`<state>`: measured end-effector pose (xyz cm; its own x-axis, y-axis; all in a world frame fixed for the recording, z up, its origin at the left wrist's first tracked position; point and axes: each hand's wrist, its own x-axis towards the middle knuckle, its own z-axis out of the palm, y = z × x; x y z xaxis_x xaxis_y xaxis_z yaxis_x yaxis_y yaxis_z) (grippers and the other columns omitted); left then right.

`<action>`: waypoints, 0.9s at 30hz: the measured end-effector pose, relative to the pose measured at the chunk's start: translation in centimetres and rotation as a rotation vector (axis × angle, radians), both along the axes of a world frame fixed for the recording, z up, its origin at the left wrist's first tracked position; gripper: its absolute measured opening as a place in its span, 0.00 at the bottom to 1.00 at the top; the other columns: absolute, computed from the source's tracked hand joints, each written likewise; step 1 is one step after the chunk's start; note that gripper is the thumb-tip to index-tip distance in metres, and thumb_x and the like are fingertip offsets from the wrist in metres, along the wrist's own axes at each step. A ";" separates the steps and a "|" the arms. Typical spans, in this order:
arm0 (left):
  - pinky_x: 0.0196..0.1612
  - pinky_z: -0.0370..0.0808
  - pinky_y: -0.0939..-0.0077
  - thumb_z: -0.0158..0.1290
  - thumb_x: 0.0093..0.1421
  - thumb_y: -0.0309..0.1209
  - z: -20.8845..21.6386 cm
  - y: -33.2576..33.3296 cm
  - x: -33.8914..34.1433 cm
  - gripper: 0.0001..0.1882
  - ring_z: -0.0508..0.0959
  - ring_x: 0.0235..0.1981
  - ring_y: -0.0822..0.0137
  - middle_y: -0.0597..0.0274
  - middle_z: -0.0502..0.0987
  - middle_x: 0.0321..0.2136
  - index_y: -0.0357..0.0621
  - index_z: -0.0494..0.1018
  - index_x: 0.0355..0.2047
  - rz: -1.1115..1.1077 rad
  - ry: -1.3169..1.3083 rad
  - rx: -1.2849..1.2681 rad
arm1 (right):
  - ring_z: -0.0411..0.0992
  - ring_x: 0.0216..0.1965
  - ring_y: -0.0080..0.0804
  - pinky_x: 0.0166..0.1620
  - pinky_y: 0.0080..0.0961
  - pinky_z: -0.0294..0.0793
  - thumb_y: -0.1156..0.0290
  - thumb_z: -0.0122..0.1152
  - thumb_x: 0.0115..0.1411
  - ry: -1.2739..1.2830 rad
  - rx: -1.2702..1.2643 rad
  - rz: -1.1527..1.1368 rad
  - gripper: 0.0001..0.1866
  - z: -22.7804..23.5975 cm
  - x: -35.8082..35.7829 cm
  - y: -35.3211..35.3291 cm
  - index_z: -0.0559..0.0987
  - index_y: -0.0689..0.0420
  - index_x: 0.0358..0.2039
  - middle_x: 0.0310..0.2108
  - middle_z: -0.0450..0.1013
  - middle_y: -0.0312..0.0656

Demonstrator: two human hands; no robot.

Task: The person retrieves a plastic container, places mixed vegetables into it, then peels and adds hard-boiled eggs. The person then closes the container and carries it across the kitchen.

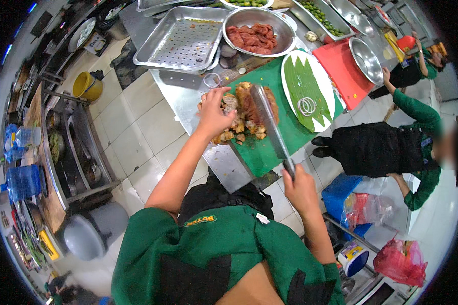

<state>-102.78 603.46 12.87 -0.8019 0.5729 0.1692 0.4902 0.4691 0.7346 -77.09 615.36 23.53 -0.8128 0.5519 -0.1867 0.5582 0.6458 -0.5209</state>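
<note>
My L hand point(216, 113), part-curled, touches chopped cooked meat point(245, 104) on green board point(254, 155); my R hand point(299, 189) grips cleaver point(270, 122), blade over the meat; beyond, steel bowl point(286, 36) w/ raw red meat point(253, 38), perforated tray point(180, 43) beside it

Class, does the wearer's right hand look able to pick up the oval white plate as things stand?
Probably not right away: the right hand is gripping the knife, so it would likely need freeing first. Otherwise, the near end of the oval white plate looks unobstructed.
</note>
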 end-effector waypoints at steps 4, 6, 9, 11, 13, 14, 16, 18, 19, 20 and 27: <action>0.54 0.59 0.54 0.63 0.39 0.37 -0.3 1.0 0.1 0.35 0.62 0.53 0.53 0.61 0.66 0.49 0.55 0.66 0.51 -0.069 0.031 -0.035 | 0.72 0.20 0.53 0.25 0.43 0.68 0.61 0.57 0.59 -0.009 -0.091 -0.035 0.16 -2.2 1.6 1.8 0.69 0.62 0.28 0.17 0.69 0.55; 0.54 0.58 0.52 0.64 0.38 0.38 -0.2 1.3 0.2 0.37 0.62 0.53 0.53 0.61 0.66 0.50 0.55 0.66 0.52 -0.088 0.031 -0.047 | 0.71 0.18 0.43 0.23 0.39 0.67 0.62 0.57 0.59 0.057 -0.232 -0.164 0.15 -2.6 3.6 2.3 0.69 0.63 0.28 0.15 0.68 0.50; 0.55 0.56 0.48 0.66 0.34 0.41 -0.1 1.5 0.3 0.42 0.60 0.56 0.53 0.62 0.64 0.52 0.55 0.65 0.53 -0.086 0.019 -0.100 | 0.64 0.13 0.22 0.17 0.25 0.62 0.62 0.55 0.61 0.095 -0.530 -0.363 0.14 -3.2 6.6 3.2 0.69 0.61 0.27 0.13 0.65 0.36; 0.55 0.54 0.46 0.67 0.33 0.41 -0.1 1.8 0.1 0.43 0.59 0.57 0.53 0.62 0.64 0.52 0.54 0.64 0.54 -0.110 0.024 -0.115 | 0.62 0.11 0.19 0.15 0.22 0.60 0.61 0.54 0.62 0.035 -0.706 -0.471 0.14 -4.0 8.2 3.8 0.69 0.59 0.26 0.13 0.65 0.34; 0.55 0.53 0.45 0.67 0.32 0.41 -0.2 2.1 -0.1 0.44 0.59 0.58 0.54 0.62 0.64 0.52 0.53 0.64 0.54 -0.118 0.039 -0.138 | 0.61 0.10 0.18 0.13 0.19 0.59 0.60 0.54 0.63 0.031 -0.820 -0.529 0.16 -5.6 8.9 4.2 0.67 0.55 0.24 0.13 0.63 0.31; 0.55 0.53 0.45 0.67 0.31 0.41 -0.2 2.1 -0.2 0.45 0.58 0.58 0.54 0.62 0.64 0.53 0.53 0.64 0.54 -0.121 0.058 -0.147 | 0.60 0.10 0.19 0.13 0.20 0.59 0.59 0.53 0.63 0.028 -0.886 -0.524 0.16 -6.6 9.0 4.3 0.66 0.55 0.24 0.13 0.63 0.32; 0.55 0.53 0.44 0.68 0.31 0.42 -0.3 2.2 -0.5 0.46 0.59 0.59 0.54 0.61 0.64 0.53 0.55 0.63 0.55 -0.122 0.059 -0.190 | 0.60 0.09 0.21 0.12 0.21 0.60 0.58 0.52 0.64 0.046 -1.089 -0.523 0.16 -8.5 8.8 4.6 0.66 0.55 0.25 0.13 0.63 0.33; 0.55 0.53 0.43 0.69 0.31 0.42 -0.4 2.4 -0.9 0.46 0.59 0.59 0.54 0.61 0.64 0.54 0.56 0.63 0.55 -0.123 0.069 -0.215 | 0.60 0.09 0.21 0.12 0.21 0.60 0.57 0.51 0.64 0.059 -1.189 -0.474 0.16 -10.5 7.9 4.9 0.65 0.54 0.25 0.14 0.63 0.34; 0.55 0.53 0.42 0.69 0.32 0.42 -0.4 2.5 -1.0 0.46 0.59 0.60 0.54 0.61 0.64 0.54 0.56 0.63 0.55 -0.123 0.068 -0.220 | 0.60 0.09 0.22 0.12 0.21 0.60 0.57 0.50 0.64 0.069 -1.261 -0.464 0.16 -11.4 7.2 5.2 0.65 0.54 0.26 0.14 0.63 0.35; 0.55 0.52 0.42 0.69 0.32 0.41 -0.4 2.5 -1.1 0.46 0.59 0.60 0.55 0.61 0.65 0.54 0.57 0.63 0.54 -0.128 0.065 -0.228 | 0.60 0.09 0.22 0.13 0.21 0.60 0.57 0.50 0.65 0.063 -1.284 -0.430 0.16 -12.3 6.3 5.3 0.65 0.54 0.27 0.14 0.63 0.35; 0.58 0.51 0.45 0.69 0.35 0.40 1.3 3.5 -0.8 0.43 0.60 0.59 0.53 0.61 0.66 0.53 0.57 0.63 0.54 -0.140 0.020 -0.213 | 0.60 0.10 0.22 0.14 0.21 0.63 0.56 0.46 0.66 0.174 -1.511 -0.271 0.17 -12.9 2.8 5.9 0.66 0.56 0.28 0.14 0.63 0.35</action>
